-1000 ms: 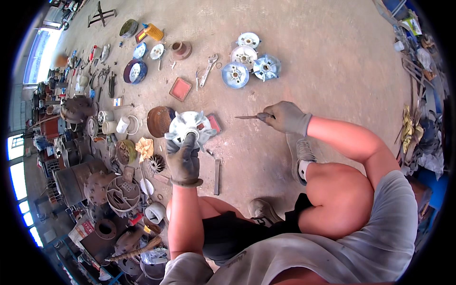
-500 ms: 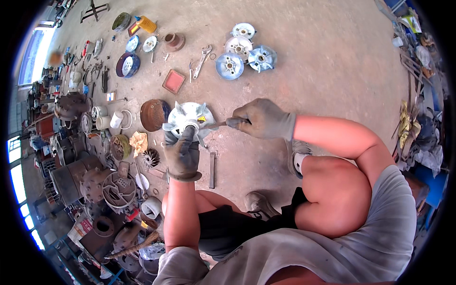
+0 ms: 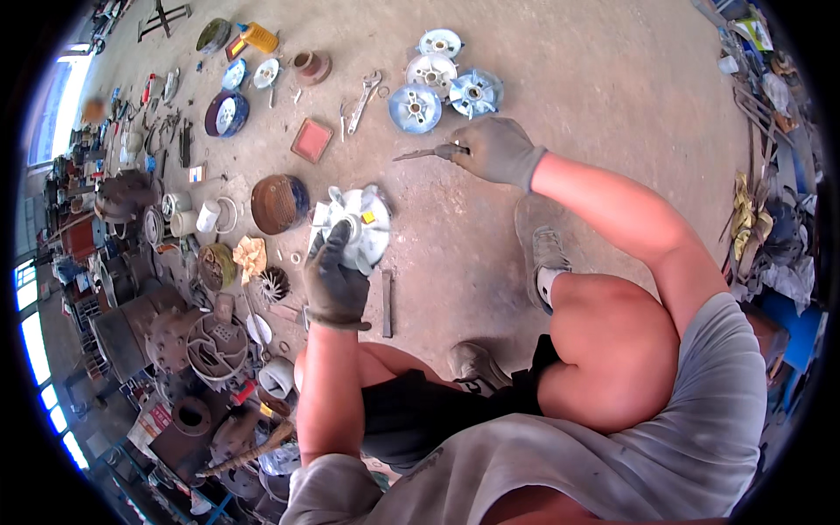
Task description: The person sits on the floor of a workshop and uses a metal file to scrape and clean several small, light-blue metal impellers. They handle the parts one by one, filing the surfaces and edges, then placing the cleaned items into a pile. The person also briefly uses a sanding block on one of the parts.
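Gripping a finned white wheel (image 3: 374, 234) in your left hand (image 3: 337, 282), a thin tool (image 3: 416, 155) clasped in your right hand (image 3: 499, 150), apart from the wheel, wrench (image 3: 360, 107) on floor (image 3: 459, 232).

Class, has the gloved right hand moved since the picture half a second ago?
Yes: the right hand has moved forward, up the picture, and now sits closer to the rightmost blue finned metal disc on the floor.

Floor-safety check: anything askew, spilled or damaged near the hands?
Crumpled tan paper, left of the left hand, looks odd: apparent litter beside a bladed rotor. No spill or damage evident around the finned disc.
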A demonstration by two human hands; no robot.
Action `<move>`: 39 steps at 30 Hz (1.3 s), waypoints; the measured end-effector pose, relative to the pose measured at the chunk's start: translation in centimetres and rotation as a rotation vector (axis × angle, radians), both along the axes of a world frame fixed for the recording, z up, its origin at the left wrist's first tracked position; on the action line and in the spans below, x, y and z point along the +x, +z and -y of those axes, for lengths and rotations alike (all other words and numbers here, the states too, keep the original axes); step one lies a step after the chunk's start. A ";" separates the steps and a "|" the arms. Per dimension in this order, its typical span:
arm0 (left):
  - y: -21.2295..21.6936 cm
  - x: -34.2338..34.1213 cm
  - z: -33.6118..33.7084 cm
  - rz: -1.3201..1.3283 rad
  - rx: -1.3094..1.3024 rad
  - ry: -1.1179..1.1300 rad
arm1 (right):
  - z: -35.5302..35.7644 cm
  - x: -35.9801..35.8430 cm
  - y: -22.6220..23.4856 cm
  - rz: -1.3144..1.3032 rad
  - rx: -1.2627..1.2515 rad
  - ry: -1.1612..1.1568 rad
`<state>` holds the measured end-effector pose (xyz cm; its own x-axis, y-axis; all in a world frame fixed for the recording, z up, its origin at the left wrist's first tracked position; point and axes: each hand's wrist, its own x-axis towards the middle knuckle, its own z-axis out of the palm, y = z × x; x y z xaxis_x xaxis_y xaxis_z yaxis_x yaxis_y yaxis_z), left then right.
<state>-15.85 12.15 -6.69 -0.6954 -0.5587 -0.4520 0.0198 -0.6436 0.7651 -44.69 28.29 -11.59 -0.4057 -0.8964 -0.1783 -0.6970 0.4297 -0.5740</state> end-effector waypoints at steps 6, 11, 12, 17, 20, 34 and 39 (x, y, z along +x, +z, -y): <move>-0.7 0.6 -0.5 -0.053 0.379 0.072 | 0.0 5.4 3.5 0.032 -0.179 0.177; -0.1 -0.8 -0.5 0.013 0.338 0.112 | -0.4 0.7 0.7 0.034 -0.013 0.004; 0.5 -1.1 -0.9 0.054 0.341 0.099 | -0.5 1.4 1.9 0.028 -0.048 0.043; 0.4 -1.4 -1.7 0.020 0.343 0.037 | 0.0 4.6 1.3 0.048 -0.090 0.123; -0.9 -1.1 -0.3 0.058 0.276 0.067 | 0.6 3.2 2.1 0.080 -0.030 0.008; -0.2 -0.1 -0.9 0.040 0.191 0.032 | 0.1 3.7 4.8 -0.038 0.079 0.215; 0.9 0.3 -0.1 0.095 0.028 0.038 | 0.2 1.7 6.0 -0.041 0.089 0.182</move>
